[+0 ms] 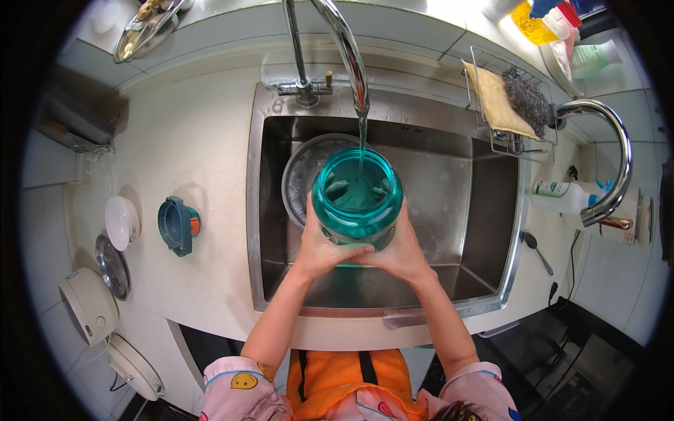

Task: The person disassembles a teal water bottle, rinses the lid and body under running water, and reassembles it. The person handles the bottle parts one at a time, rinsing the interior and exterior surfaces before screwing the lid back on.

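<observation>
Both hands hold a translucent teal plastic bottle (pixel 358 223) upright above the sink, its wide mouth uncovered. My left hand (pixel 324 247) wraps its left side and my right hand (pixel 400 250) its right side, with the thumbs meeting at the near side. Water runs from the curved chrome faucet (pixel 347 47) into the bottle's mouth. Fingers show blurred through the teal wall. Beneath and behind the bottle, a round metal basin (pixel 295 173) with some suds sits in the stainless steel sink (pixel 437 210), partly hidden by the bottle.
A dark teal lid (pixel 176 226) with an orange part lies on the left counter, beside a white bowl (pixel 122 223) and a metal lid (pixel 113 266). At right are a wire rack (pixel 479 113) with a yellow sponge (pixel 495 100) and steel scourer (pixel 526 100), a spray bottle (pixel 563 196) and a spoon (pixel 537 252).
</observation>
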A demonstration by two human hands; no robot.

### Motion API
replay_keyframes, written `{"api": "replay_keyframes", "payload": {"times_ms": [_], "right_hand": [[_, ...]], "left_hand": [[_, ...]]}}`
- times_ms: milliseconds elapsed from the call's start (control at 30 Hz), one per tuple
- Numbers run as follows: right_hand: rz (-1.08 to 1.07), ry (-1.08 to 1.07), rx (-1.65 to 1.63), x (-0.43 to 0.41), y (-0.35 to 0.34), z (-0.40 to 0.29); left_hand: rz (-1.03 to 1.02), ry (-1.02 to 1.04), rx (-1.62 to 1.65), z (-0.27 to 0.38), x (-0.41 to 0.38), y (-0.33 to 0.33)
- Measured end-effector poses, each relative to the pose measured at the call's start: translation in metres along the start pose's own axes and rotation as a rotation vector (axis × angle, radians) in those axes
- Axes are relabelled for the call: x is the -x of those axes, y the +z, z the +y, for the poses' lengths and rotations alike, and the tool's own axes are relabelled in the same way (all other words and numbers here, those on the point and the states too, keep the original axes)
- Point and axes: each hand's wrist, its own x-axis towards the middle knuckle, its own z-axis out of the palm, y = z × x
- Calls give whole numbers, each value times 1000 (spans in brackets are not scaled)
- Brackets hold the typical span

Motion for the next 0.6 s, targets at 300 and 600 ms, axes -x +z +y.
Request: {"api": "replay_keyframes", "payload": {"times_ms": [300,600], "right_hand": [[167,62,296,-4,-12,-15],[48,72,532,1,-24,-27]], "left_hand": [[-11,-90,180,23,10,-9],[160,13,131,22,-1,-33]]}}
